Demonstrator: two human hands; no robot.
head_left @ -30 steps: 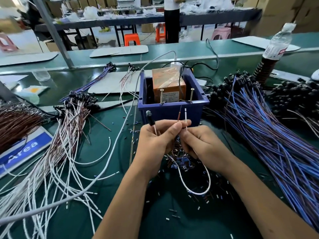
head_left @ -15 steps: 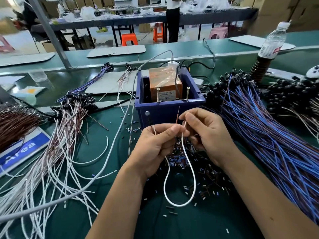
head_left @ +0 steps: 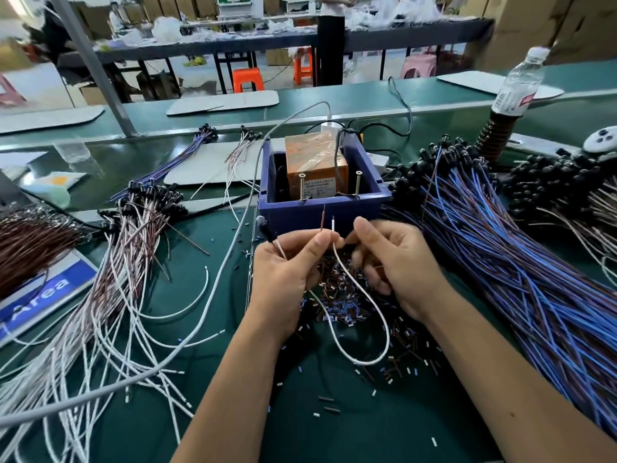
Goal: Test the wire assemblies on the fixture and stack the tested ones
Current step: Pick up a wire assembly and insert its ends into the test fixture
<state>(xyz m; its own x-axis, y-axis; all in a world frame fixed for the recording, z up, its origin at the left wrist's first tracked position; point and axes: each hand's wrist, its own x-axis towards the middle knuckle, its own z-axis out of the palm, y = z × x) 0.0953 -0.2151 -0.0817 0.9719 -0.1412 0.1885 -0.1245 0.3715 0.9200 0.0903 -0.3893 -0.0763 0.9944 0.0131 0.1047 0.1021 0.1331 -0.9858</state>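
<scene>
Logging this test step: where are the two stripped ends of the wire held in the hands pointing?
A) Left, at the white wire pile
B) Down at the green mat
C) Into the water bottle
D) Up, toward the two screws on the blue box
D: the wire ends stand upright above the left hand, just below the screws on the blue box.

Left hand [head_left: 287,262] pinches wire assembly [head_left: 362,304] before fixture [head_left: 322,212].

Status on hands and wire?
Left hand pinching wire assembly, ends up. Right hand beside, holding nothing visible. Fixture screws unobstructed.
</scene>
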